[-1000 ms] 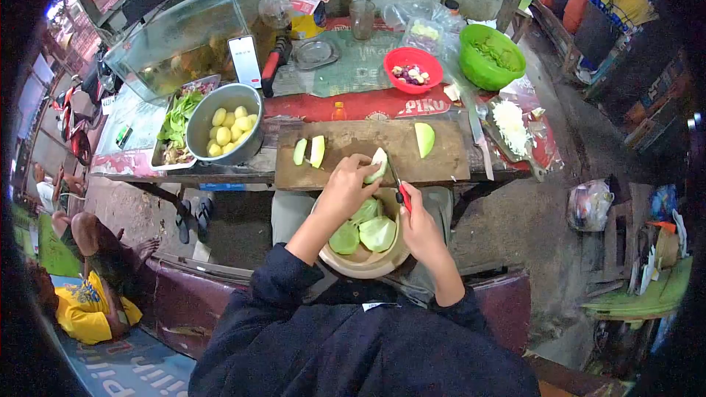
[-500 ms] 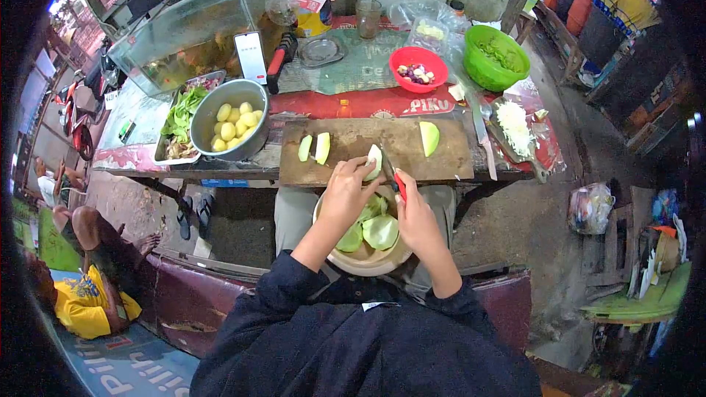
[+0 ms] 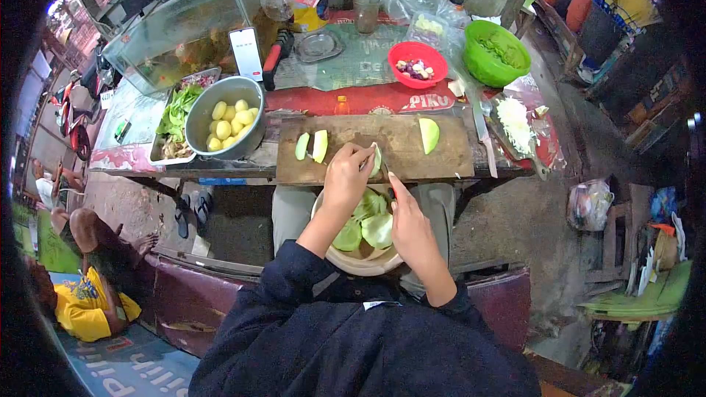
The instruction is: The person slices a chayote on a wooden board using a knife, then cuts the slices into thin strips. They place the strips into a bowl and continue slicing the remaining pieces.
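Note:
My left hand (image 3: 349, 176) pinches a pale green vegetable piece (image 3: 376, 162) on the wooden cutting board (image 3: 434, 158). My right hand (image 3: 413, 224) is wrapped round a red-handled knife (image 3: 393, 190), its blade beside that piece. Two cut slices (image 3: 319, 145) lie at the board's left, and a larger green wedge (image 3: 429, 135) lies at its right. Under my hands, on my lap, a cream basin (image 3: 359, 263) holds several light green vegetable pieces (image 3: 377, 230).
Behind the board are a grey pot (image 3: 197, 121) of peeled potatoes, a red bowl (image 3: 417, 51) and a green bowl (image 3: 491, 73). A second knife (image 3: 484, 140) lies right of the board, near shredded white vegetable (image 3: 515, 125). A person in yellow (image 3: 88, 305) sits at left.
My left hand has shifted slightly, its fingers now covering more of the piece. My right hand and the knife have moved a little left and down.

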Demonstrator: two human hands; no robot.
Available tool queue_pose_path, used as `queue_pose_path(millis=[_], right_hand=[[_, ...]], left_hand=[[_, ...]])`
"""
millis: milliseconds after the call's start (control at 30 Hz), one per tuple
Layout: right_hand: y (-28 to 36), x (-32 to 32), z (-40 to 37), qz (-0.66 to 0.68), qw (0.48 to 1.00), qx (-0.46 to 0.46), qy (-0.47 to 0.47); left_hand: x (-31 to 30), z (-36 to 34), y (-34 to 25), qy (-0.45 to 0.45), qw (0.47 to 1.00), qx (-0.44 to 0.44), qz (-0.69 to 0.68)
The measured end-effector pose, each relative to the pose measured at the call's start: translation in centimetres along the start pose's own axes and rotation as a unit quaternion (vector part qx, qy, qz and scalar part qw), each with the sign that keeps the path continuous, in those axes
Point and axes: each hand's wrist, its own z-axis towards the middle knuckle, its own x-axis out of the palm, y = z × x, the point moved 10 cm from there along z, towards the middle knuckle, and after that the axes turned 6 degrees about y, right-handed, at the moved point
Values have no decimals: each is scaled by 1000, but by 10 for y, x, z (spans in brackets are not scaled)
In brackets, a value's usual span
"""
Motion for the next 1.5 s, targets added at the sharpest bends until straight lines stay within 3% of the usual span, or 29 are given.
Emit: queue_pose_path(millis=[367, 533, 800, 867, 1067, 1200, 1400, 1500], right_hand=[[7, 4, 9, 21, 998, -50, -8], [-5, 16, 15, 71, 995, 50, 55], [-7, 19, 21, 18, 999, 15, 43], [-10, 21, 19, 14, 996, 56, 71], [-11, 8, -5, 10, 998, 47, 35], [-12, -10, 1, -29, 995, 92, 26], [9, -5, 3, -38, 999, 30, 22], [7, 1, 3, -33, 995, 68, 62]], left_hand=[[2, 1, 5, 17, 1000, -6, 22], [0, 2, 0, 21, 1000, -10, -1], [-3, -2, 2, -10, 1000, -1, -11], [-3, -1, 0, -13, 1000, 3, -8], [-4, 1, 23, -18, 990, -101, -102], [-5, 2, 18, -20, 995, -80, -64], [-6, 4, 10, -44, 996, -79, -7], [-4, 2, 8, -64, 997, -51, 10]])
